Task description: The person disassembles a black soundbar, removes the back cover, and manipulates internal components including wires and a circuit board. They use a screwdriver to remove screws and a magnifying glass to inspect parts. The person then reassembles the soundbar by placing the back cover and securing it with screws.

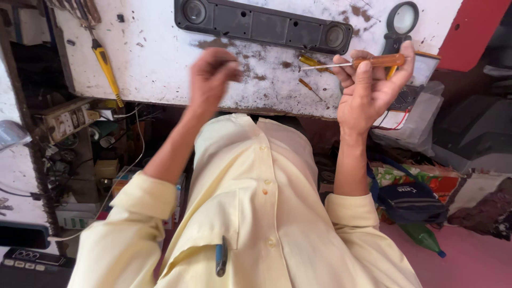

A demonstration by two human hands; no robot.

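While right hand [368, 88] grips orange screwdriver [354, 63], black speaker bar [264, 24] above, left hand [210, 77] pinched

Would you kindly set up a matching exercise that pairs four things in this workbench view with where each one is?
Things:
1. orange-handled screwdriver
2. long black speaker bar
3. yellow-handled tool
4. pen

Places:
A. clipped in the pocket of the pale yellow shirt
B. lying at the far edge of the white bench top
C. held in the right hand
D. lying on the bench near its left end

Pairs: 1-C, 2-B, 3-D, 4-A
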